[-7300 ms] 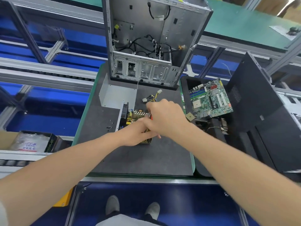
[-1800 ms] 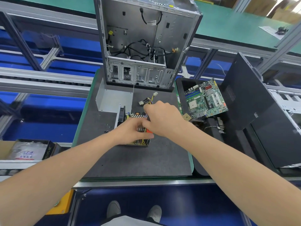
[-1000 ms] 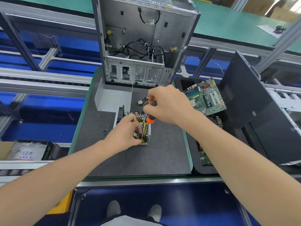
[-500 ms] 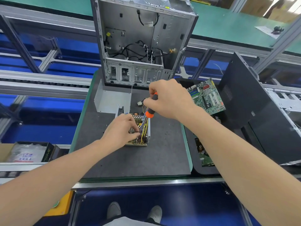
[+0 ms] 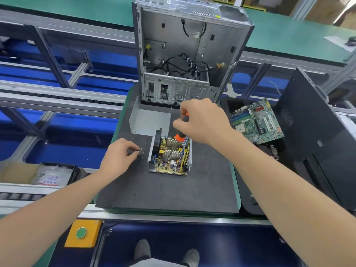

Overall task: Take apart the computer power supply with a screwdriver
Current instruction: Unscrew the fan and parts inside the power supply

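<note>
The opened power supply [image 5: 169, 157] lies on the dark mat [image 5: 165, 191], its circuit board, yellow wires and black fan exposed. Its grey metal cover [image 5: 146, 121] sits just behind it. My right hand [image 5: 202, 120] grips the orange and black screwdriver [image 5: 182, 130], whose tip points down into the far end of the supply. My left hand [image 5: 119, 157] is on the mat to the left of the supply, thumb and fingertips pinching a small screw beside the loose screws [image 5: 141, 153] lying there.
An empty grey computer case [image 5: 185, 54] stands upright at the back of the mat. A green motherboard [image 5: 256, 120] lies in a black tray on the right, beside black case panels [image 5: 317, 143]. A yellow box with a green button [image 5: 81, 233] is at the front left.
My left hand has left the power supply and moved left to the loose screws on the mat. My right hand lifted the screwdriver up and stays over the far end of the supply.
</note>
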